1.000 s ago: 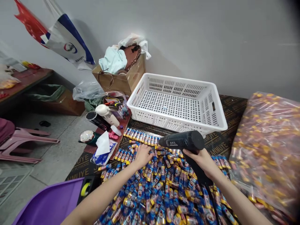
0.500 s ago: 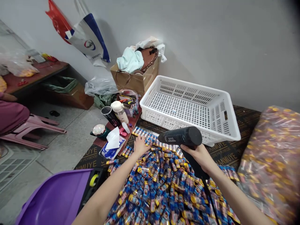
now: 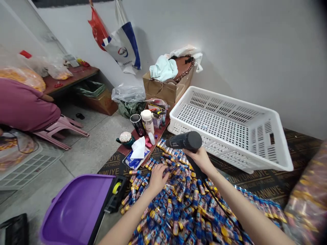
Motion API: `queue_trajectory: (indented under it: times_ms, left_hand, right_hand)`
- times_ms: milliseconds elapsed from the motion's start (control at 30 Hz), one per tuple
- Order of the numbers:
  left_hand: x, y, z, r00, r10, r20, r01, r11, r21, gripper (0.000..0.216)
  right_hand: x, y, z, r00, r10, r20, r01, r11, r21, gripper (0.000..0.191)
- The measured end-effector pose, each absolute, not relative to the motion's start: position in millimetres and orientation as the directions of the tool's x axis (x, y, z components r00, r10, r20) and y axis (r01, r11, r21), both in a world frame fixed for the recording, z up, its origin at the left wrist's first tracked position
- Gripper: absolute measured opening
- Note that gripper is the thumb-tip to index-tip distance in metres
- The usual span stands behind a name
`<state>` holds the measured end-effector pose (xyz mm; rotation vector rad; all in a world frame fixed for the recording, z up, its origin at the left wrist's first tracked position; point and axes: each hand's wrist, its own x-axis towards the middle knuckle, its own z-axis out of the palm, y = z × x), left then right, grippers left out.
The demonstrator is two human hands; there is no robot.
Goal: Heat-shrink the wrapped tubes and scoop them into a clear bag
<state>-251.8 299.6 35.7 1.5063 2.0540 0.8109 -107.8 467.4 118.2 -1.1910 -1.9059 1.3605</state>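
Note:
My right hand is wrapped round the handle of a black hair dryer, whose barrel points left above the row of small tubes. Its cord trails down over the pile. My left hand rests on the left side of the pile of small tubes, thumb apart from the bent fingers; nothing is plainly held in it. The tubes have blue printed wraps and yellow ends. Just beyond the hair dryer's nozzle, some tubes stand side by side in a row.
Behind the pile stands a white plastic crate. A tissue pack, cups and a bottle are at the left edge. A purple dustpan-like tray is lower left, a filled clear bag right. Another person sits far left.
My view has swung left. My left hand has drawn back from the row of tubes onto the loose pile. The hair dryer has shifted away from the crate's front wall, still in my right hand.

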Motion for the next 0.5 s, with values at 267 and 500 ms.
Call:
queue_trajectory:
  times_ms: [267,500]
  left_hand:
    - [-280.0,274.9,27.5,-0.435,0.9,-0.038,0.601,0.322,0.732,0.018]
    - [-257.8,370.5,21.8,-0.323,0.933,-0.16,0.692,0.348,0.632,0.031]
  right_hand:
    - [-73.1,452.4,138.3,-0.473,0.869,-0.146,0.419,0.077,-0.905,0.039]
    - [25.3,420.7,166.6,-0.157,0.963,-0.218,0.478,-0.119,-0.87,0.049]
